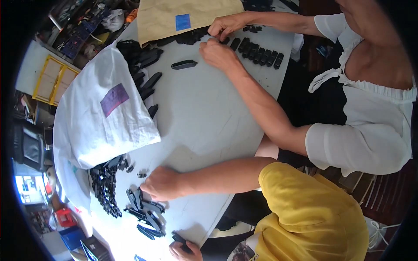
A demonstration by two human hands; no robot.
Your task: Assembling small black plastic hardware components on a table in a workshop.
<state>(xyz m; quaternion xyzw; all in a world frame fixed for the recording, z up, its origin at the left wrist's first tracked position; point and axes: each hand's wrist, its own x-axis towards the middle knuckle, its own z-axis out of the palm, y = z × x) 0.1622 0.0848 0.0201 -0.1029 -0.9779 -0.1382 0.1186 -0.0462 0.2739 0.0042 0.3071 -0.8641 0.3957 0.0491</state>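
Note:
My left hand (185,251), at the lower edge, is closed round a dark, elongated piece (180,242) whose exact kind I cannot make out. Farther up the table, my right hand (161,183) is closed, fingertips pointing down and hidden. It is next to a loose heap of slim black pieces (150,217) shaped like knife handles. A small black part (141,175) lies beside its fingers. To its left, many small dark parts (103,187) spill from under a white sack (109,104) with a purple patch.
Beside me, a co-worker in white has both hands (220,48) at small black parts near a brown sack (196,17). A row of black pieces (261,54) lines the pale table (196,126). One separate black piece (183,64) lies near the white sack.

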